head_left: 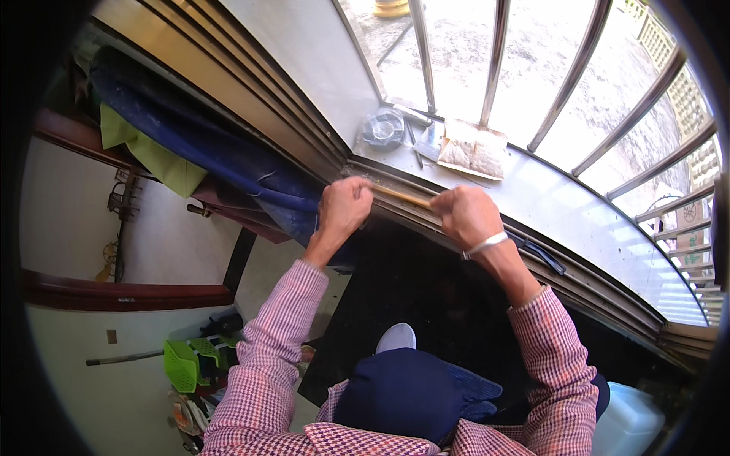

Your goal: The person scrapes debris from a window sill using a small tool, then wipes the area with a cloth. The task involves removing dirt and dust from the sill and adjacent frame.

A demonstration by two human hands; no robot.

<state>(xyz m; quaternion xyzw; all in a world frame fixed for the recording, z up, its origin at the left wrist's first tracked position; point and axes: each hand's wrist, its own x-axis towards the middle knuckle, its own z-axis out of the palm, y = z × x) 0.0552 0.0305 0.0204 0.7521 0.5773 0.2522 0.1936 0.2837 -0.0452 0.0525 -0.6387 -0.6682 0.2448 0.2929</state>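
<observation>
A thin yellow-brown stick (404,197) spans the gap between my two hands, just over the aluminium window track (419,215). My left hand (345,206) is closed at its left end, with the fingertips blurred. My right hand (469,215), a white bangle at its wrist, grips the other end, and its fist hides that part of the stick. Loose debris (373,178) lies in the track's corner beyond my left hand. Right of my right wrist, a dark-handled tool (539,255) rests along the track; my wrist hides part of it.
On the white sill (547,196) lie a clear-wrapped round item (383,130) and a crumpled packet (476,149). Metal bars (495,62) close off the outside. Dark blue cloth (228,165) hangs at left. Below is a black surface (422,285); a pale blue container (630,419) stands lower right.
</observation>
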